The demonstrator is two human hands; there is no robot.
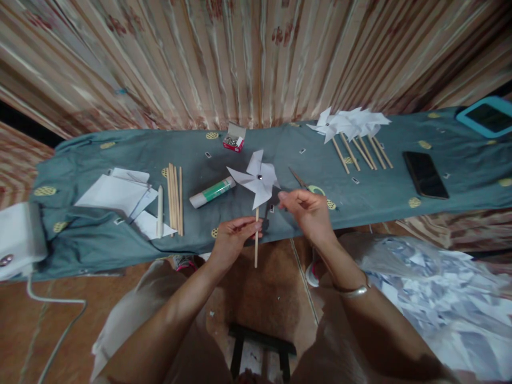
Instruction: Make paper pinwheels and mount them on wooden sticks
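Observation:
My left hand pinches the wooden stick of a white paper pinwheel, which stands upright over the front edge of the cloth-covered table. A dark pin head shows at the pinwheel's centre. To the right of its blades is my right hand, with thumb and forefinger pressed together near a blade's tip; whether anything is between them is too small to tell. Scissors with a light green handle lie just beyond my right hand. A green and white glue stick rests left of the pinwheel.
Several pinwheels lie at the back right, near a black phone. A red box of pins is at the back. Wooden sticks, a white pen and paper sheets lie left. Paper scraps fill a bag at right.

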